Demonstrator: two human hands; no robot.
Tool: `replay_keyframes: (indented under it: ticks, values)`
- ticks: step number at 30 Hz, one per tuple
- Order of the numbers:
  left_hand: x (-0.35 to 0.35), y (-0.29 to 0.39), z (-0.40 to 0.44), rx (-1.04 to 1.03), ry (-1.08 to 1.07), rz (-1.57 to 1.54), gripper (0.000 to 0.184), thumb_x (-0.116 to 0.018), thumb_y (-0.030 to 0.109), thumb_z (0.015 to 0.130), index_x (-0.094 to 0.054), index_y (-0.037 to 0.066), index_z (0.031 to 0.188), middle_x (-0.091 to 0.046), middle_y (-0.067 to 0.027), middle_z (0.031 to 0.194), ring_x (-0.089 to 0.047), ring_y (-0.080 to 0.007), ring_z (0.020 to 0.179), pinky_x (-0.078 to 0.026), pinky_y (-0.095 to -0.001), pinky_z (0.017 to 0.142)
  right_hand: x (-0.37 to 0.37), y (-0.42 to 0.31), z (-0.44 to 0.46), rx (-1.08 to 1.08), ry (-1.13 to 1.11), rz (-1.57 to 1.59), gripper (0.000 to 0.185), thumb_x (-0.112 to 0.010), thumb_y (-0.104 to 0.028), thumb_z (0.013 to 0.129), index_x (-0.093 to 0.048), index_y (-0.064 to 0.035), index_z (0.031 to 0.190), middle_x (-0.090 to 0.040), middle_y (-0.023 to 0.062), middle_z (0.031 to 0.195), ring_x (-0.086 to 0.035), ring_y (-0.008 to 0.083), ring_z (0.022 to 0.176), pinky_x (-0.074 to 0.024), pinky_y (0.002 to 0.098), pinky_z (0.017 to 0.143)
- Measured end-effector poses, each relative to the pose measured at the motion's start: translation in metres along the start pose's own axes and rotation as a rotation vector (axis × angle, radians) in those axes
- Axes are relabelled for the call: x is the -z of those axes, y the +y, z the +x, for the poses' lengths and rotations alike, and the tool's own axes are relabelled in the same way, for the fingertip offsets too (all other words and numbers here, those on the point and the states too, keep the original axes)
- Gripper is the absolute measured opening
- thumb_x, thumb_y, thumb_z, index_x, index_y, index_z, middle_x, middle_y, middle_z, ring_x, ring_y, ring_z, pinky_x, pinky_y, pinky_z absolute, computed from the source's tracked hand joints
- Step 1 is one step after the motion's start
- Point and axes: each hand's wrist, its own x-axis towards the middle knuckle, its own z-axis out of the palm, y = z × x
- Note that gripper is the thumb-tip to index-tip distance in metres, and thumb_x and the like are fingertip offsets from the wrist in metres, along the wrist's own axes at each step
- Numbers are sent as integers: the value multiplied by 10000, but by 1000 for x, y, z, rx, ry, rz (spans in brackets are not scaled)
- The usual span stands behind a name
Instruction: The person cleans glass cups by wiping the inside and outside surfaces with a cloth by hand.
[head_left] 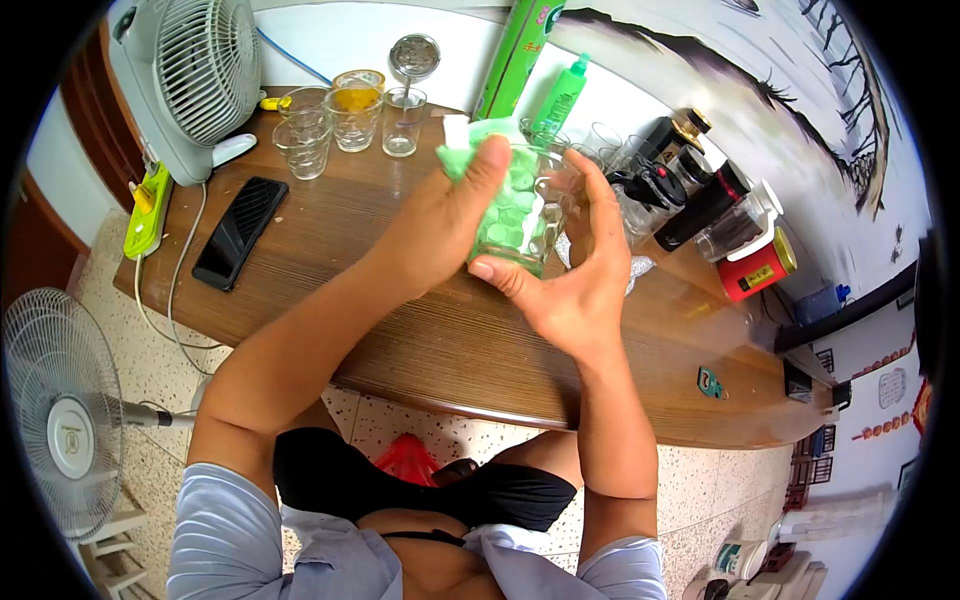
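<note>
In the upper middle of the frame, the right hand (585, 290) cradles a dimpled drinking glass (545, 212), thumb near its base, fingers curved round its side. The left hand (448, 228) grips a green cloth (508, 205) filling the glass, thumb pressed against it, other fingers hidden; tumblers (303, 150) stand upper left.

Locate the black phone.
In the head view, the black phone lies on the left side of the wooden table, to the right of the yellow-green power strip.
</note>
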Motion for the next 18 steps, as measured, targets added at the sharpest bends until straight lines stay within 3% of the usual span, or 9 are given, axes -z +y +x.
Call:
replay_keyframes:
  ticks: [2,3,5,6,7,10,12,15,18]
  values:
    - [-8,-6,-4,-44,-20,150,710,-463,608,1104,-489,-2,1466,-622,-146,1308,-654,-237,1196,-558,-387,1008,3,-6,1,51,20,-103,1070,-1017,-185,632,-478,20,1533,-616,170,1346,-631,305,1228,-520,421,1077]
    - [-16,-7,-7,-91,0,65,725,-656,507,1053,-411,5,1516,-519,-162,1403,-606,-271,1221,-503,-433,1044,4,-7,2,90,13,-176,1028,-984,-117,633,-495,11,1528,-625,172,1320,-638,317,1204,-527,422,1057]
    - [-10,-23,-7,-291,28,391,772,-747,456,1002,-386,16,1524,-482,-164,1423,-601,-271,1202,-491,-437,1049,1,0,2,246,37,-283,949,-841,25,631,-528,-11,1527,-647,190,1229,-644,370,1136,-536,431,993]
    - [-9,-25,-7,-391,42,554,804,-792,430,977,-373,21,1528,-463,-164,1433,-599,-271,1193,-485,-439,1051,1,1,2,269,25,-282,964,-846,15,634,-514,-11,1539,-648,194,1244,-642,371,1142,-535,434,997]
    - [-10,-26,-9,-336,70,450,836,-850,424,923,-395,31,1503,-490,-145,1393,-575,-249,1228,-485,-406,1051,1,2,2,293,13,-282,980,-850,5,636,-500,-12,1551,-648,198,1259,-640,373,1149,-534,438,1000]
    - [-15,-20,-9,-261,112,217,695,-791,446,976,-493,28,1445,-603,-111,1274,-633,-209,1105,-518,-350,977,5,6,5,372,-8,-270,1081,-922,-68,638,-429,-16,1599,-633,207,1333,-634,369,1183,-533,445,1021]
    - [-6,0,-8,-84,48,143,637,-627,533,1051,-540,6,1398,-666,-109,1206,-686,-191,1074,-569,-345,946,7,2,5,339,-10,-212,1180,-986,-150,629,-370,-11,1626,-612,212,1392,-624,359,1228,-524,448,1052]
    - [-9,7,-3,63,109,-110,747,-424,670,1083,-619,-14,1312,-730,-134,1150,-747,-211,1012,-625,-361,894,6,-3,2,132,-31,-16,1330,-1055,-379,620,-295,44,1626,-564,208,1479,-569,314,1366,-466,450,1153]
    - [-9,8,-1,123,143,-304,833,-334,715,1085,-644,-29,1294,-745,-155,1173,-762,-232,1021,-636,-380,905,0,2,-1,-45,-131,213,1253,-1047,-352,658,-326,67,1592,-556,213,1483,-555,302,1385,-437,453,1185]
